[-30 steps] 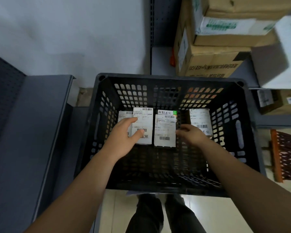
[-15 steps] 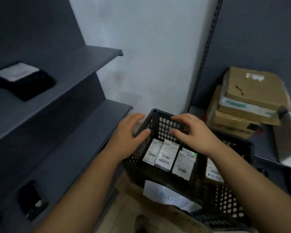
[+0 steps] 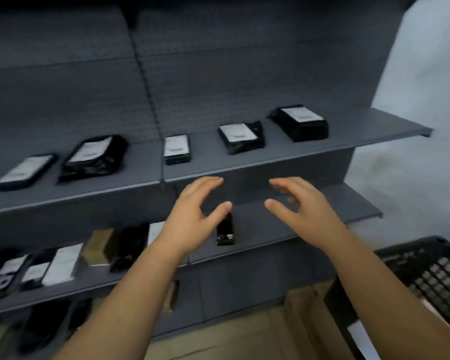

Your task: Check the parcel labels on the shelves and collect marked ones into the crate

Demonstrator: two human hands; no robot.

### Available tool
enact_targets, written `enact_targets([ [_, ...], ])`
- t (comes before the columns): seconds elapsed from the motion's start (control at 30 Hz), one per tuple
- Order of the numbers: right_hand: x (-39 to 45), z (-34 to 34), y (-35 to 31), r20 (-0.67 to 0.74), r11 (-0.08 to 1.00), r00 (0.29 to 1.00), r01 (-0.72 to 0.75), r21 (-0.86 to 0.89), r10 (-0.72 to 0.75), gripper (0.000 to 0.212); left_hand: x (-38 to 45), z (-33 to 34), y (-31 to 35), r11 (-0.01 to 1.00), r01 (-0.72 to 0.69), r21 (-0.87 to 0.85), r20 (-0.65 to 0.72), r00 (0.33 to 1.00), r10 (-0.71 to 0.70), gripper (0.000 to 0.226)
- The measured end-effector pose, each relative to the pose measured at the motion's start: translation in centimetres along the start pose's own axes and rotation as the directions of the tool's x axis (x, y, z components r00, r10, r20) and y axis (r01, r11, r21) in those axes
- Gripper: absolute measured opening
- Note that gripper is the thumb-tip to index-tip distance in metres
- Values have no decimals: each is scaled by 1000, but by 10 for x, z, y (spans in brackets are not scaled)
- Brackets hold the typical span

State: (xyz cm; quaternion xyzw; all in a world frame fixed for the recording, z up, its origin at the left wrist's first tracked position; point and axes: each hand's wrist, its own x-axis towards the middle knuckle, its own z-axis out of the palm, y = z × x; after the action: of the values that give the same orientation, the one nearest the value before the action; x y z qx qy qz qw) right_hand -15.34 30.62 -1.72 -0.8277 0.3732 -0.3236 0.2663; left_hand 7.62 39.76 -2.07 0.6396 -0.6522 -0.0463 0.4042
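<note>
Straight ahead stands a dark grey shelf unit (image 3: 218,87) with a perforated back panel, against a pale wall (image 3: 426,74) to its right. Below the unit runs a brownish floor (image 3: 283,333). A black slotted crate (image 3: 426,276) sits low to the unit's right, only its near corner in view.

On the unit's upper shelf (image 3: 309,152) five parcels lie well apart in a row, all in black wrap with white labels facing up; the print is too blurred to read. The rightmost parcel (image 3: 300,123) is the bulkiest. The lower shelf (image 3: 309,224) carries a crowded group (image 3: 63,263) of black, white and tan packets at its left and one small black parcel (image 3: 226,231) near its middle.

Both hands hover in front of the unit between the two shelves: the left hand (image 3: 192,211) and the right hand (image 3: 304,209) have loosely spread fingers and grasp nothing.
</note>
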Motion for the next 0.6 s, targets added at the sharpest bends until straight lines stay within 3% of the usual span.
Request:
enact_targets([
  [0.3, 76, 201, -175, 184, 964, 952, 216, 156, -243, 39, -99, -215, -143, 963, 257, 84, -289, 931, -223, 48],
  [0.6, 138, 373, -314, 364, 919, 845, 344, 192, -392, 51, -171, -361, -267, 882, 453, 129, -401, 837, -371, 49],
])
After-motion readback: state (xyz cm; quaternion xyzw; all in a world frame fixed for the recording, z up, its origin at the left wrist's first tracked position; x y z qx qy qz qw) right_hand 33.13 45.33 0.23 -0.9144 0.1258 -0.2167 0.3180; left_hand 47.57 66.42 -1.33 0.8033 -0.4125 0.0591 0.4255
